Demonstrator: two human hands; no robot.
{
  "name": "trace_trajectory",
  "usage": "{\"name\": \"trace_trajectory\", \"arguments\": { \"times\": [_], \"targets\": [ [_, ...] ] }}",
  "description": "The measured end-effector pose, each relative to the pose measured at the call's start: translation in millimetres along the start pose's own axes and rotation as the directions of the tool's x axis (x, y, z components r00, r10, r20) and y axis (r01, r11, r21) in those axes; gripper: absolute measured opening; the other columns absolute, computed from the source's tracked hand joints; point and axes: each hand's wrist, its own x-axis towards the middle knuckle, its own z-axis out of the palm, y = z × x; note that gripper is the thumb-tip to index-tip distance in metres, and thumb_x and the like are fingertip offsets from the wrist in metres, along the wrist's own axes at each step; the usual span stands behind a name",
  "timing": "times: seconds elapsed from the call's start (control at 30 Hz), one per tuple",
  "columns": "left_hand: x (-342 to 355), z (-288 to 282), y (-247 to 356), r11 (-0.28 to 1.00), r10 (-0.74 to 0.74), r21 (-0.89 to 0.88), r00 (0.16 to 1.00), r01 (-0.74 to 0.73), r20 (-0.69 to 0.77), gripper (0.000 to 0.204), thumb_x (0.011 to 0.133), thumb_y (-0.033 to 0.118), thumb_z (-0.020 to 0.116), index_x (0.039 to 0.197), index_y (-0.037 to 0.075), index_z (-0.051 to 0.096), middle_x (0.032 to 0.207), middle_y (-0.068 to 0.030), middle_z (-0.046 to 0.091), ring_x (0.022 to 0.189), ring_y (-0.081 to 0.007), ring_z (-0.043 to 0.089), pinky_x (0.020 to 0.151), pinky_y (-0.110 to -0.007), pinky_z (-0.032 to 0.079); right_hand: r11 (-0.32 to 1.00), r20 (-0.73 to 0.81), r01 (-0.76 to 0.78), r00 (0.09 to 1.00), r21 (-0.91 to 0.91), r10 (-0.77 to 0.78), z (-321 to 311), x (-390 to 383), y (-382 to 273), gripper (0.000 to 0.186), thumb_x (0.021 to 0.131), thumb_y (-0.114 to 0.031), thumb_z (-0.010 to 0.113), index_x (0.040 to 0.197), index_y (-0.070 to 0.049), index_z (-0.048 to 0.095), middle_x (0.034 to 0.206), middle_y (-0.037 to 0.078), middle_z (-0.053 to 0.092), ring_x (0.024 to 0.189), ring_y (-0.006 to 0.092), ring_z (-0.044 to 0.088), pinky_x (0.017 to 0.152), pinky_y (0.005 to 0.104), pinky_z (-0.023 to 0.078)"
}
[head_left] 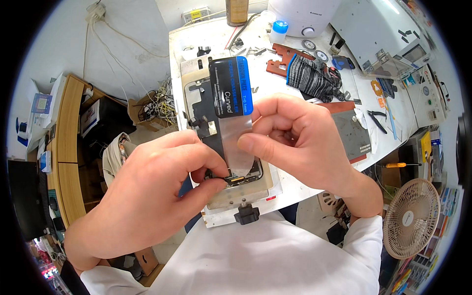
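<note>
A thin metal pry card (238, 142) with a black and blue upper part lies lengthwise over an opened phone (197, 101). My right hand (305, 142) pinches the card's right edge between thumb and fingers. At the phone's near end, my left hand (157, 177) is closed in a pinch by the lower left corner. What sits between those fingertips is too small to make out. The phone rests in a pale holding fixture (263, 191) with a black knob (247, 214) at its near side. Card and fingers cover much of the phone's inside.
A grey knitted glove (312, 76) lies on a red-brown plate right of the fixture, near a blue-capped bottle (279, 30). Black cutters (377, 122) and a dark mat (350, 132) are farther right. A beige fan (411, 219) stands off the table's right edge.
</note>
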Motion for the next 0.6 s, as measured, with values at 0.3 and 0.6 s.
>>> {"name": "trace_trajectory", "arguments": {
  "times": [0.3, 0.6],
  "targets": [
    [-3, 5, -2, 0.999, 0.032, 0.011, 0.999, -0.032, 0.000, 0.015, 0.081, 0.000, 0.080, 0.093, 0.004, 0.072, 0.080, -0.0010, 0.055, 0.065, -0.0100, 0.051, 0.054, -0.025, 0.038, 0.998, 0.041, -0.010, 0.999, -0.056, 0.012, -1, -1, -8, 0.036, 0.092, 0.000, 0.075, 0.127, 0.002, 0.063, 0.083, -0.002, 0.068, 0.068, -0.0031, 0.049, 0.055, 0.0161, 0.034],
    [3, -2, 2, 0.942, -0.276, -0.208, 0.961, 0.265, -0.028, 0.017, 0.091, 0.000, 0.074, 0.103, 0.001, 0.062, 0.079, 0.0054, 0.053, 0.066, 0.0007, 0.043, 0.056, -0.019, 0.035, 0.984, -0.012, 0.085, 0.996, -0.158, -0.088, 0, -1, -4, 0.040, 0.089, 0.000, 0.078, 0.127, 0.000, 0.065, 0.088, -0.004, 0.068, 0.060, -0.0032, 0.035, 0.052, 0.0170, 0.028]
  ]
}}
